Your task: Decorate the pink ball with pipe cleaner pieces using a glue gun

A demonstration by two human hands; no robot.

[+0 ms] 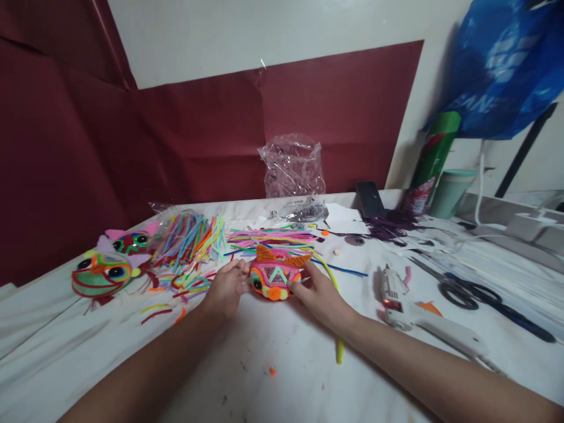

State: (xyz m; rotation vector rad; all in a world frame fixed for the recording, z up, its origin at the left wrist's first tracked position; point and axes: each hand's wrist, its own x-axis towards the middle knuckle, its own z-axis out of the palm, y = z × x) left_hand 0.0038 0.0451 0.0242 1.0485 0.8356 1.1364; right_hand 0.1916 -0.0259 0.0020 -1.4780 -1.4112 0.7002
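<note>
Forearms (pixel 176 346) slanted inward from both lower corners, the left hand (pixel 225 288) bending its fingers against one edge of a pink-and-orange animal face (pixel 275 276) while the right hand (pixel 319 294) laid its thumb over the opposite edge. That animal face sat directly between the two hands, held from both sides in a narrow grip, its orange ears (pixel 265 254) uppermost. Just beyond the grip lay loose colored stems (pixel 251 236), a yellow stem (pixel 339 351) ran beneath the right hand's wrist, and a white glue gun (pixel 400 319) rested farther off to the right.
</note>
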